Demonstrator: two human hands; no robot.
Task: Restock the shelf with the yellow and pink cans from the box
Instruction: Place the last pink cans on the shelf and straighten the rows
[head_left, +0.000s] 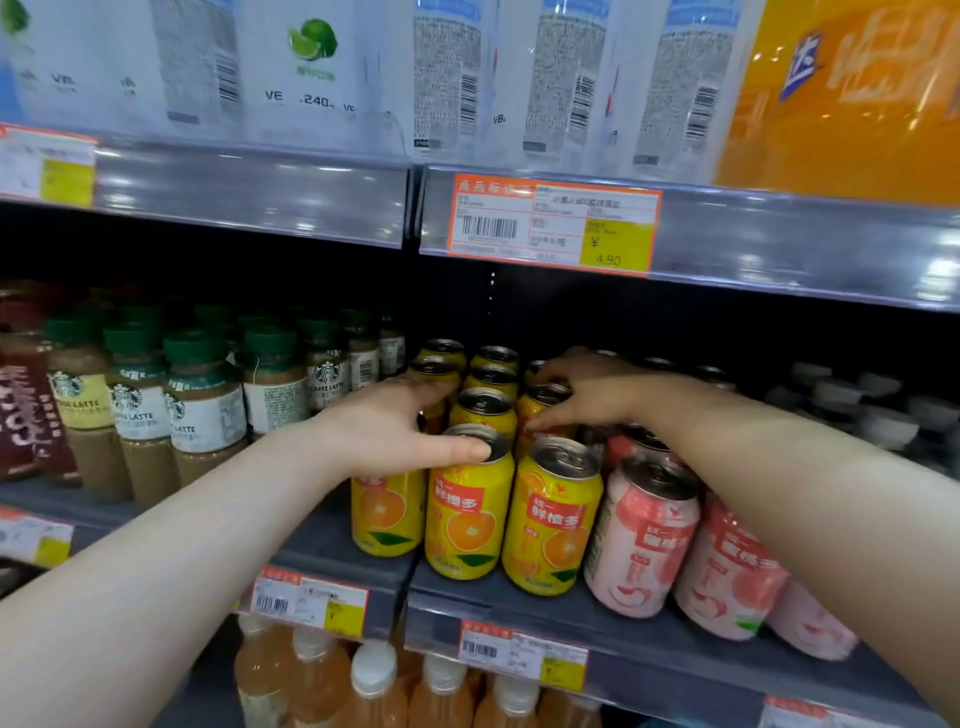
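Yellow orange-drink cans (550, 519) stand in several rows on the middle shelf (519, 608), with pink cans (641, 535) in rows to their right. My left hand (384, 431) lies palm-down over the front-left yellow can (387, 512) and grips its top, the thumb resting on the lid of the neighbouring can (465, 514). My right hand (587, 395) reaches further back and closes its fingers and thumb around a yellow can (543, 402) in the second row. The box is out of view.
Green-capped latte bottles (202, 410) fill the shelf left of the cans. White lime-drink bottles (311, 67) and an orange pack (852, 93) stand on the shelf above. Orange-juice bottles (374, 686) sit below. Dark-lidded cans (883, 415) are at the far right. Price tags (553, 223) line the shelf edges.
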